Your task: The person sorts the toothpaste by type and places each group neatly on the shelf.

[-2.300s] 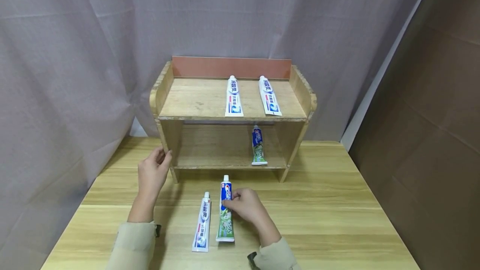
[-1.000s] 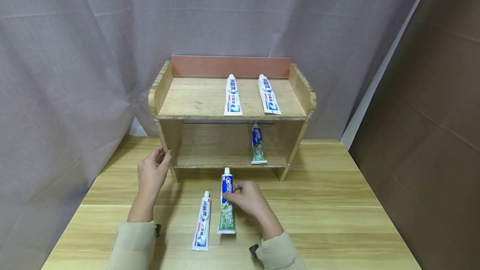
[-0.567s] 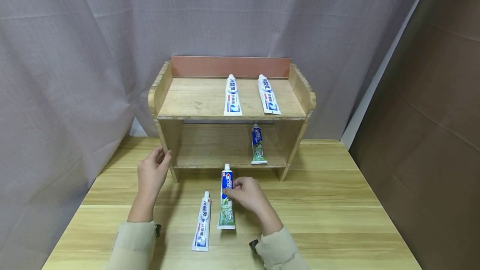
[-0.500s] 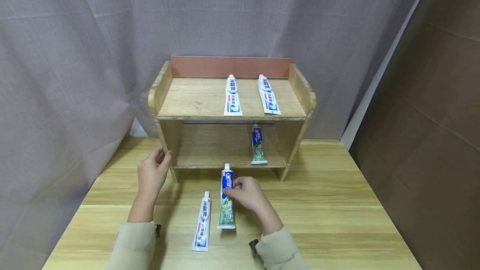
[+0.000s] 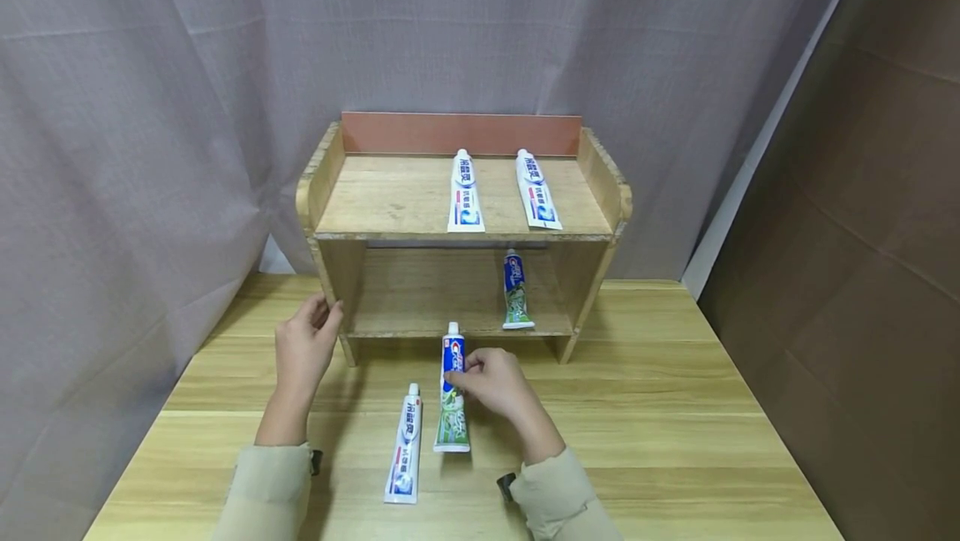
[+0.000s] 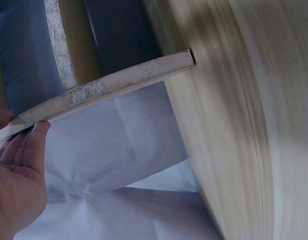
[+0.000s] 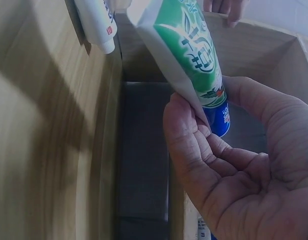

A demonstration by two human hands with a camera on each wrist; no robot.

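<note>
Grey curtains are hanging behind our desk (image 5: 675, 408). Our right hand (image 5: 491, 381) is pinching the green-and-blue toothpaste tube (image 5: 452, 395) with curled fingers, its cap nearing the wooden shelf (image 5: 330, 191). Our left hand (image 5: 303, 345) is resting straight fingers on the shelf's side panel, palm hidden. Another white tube (image 5: 404, 455) is lying beside it.

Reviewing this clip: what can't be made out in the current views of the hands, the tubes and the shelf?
- Head view: the right hand covers the middle of the green toothpaste tube, so its grip points are hidden.
- Head view: print on the white tube is too small to read.
- Left wrist view: the left hand is cut off by the frame edge; only the shelf's side panel shows.
- Right wrist view: the green tube's cap lies behind the palm.
</note>
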